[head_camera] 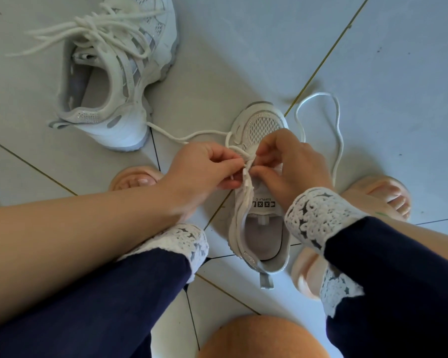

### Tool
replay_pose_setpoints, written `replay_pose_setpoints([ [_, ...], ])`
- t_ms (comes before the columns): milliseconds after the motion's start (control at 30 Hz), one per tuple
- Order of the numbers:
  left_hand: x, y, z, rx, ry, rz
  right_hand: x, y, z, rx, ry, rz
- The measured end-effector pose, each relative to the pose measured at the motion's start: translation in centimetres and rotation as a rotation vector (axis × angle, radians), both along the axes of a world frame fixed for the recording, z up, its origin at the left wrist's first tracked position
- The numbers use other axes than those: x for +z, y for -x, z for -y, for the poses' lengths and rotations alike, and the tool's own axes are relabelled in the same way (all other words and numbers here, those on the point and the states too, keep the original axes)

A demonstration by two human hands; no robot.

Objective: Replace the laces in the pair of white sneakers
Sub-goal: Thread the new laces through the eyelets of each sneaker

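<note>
Head view: threading the near sneaker

The sneaker (pixel 263 244) stands on the floor (pixel 373 60), toe pointing away. Left hand (pixel 204 169) and right hand (pixel 287 164) both pinch the lace (pixel 339 140) at the mid eyelets, fingers (pixel 228 164) curled tight. Next, I judge: feed the tip through, then pull slack. Loose lace loops right; the second sneaker (pixel 109 99) sits apart, far left, leaving room

Single head-worn wide-angle view, aimed steeply down from close above the left hand (pixel 204 169), right hand (pixel 292 164) and tiled floor (pixel 398 73).
</note>
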State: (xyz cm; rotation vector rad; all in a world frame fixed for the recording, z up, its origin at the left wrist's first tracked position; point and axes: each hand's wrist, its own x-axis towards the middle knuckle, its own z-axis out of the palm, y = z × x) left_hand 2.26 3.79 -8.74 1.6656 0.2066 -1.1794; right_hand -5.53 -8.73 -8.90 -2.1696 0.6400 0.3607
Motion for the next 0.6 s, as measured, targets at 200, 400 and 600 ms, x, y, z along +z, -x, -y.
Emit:
replay_pose_setpoints([
  [200,0.3,-0.3,0.4,-0.209,-0.124,0.361,0.3,-0.6,0.2,0.174,0.106,0.055],
  [400,2.3,-3.7,0.7,0.033,0.026,0.321,0.3,-0.9,1.3,0.276,0.206,0.027],
  [600,5.9,-8.5,0.1,0.334,0.323,-0.094,0.2,-0.9,1.3,0.251,0.233,0.06],
])
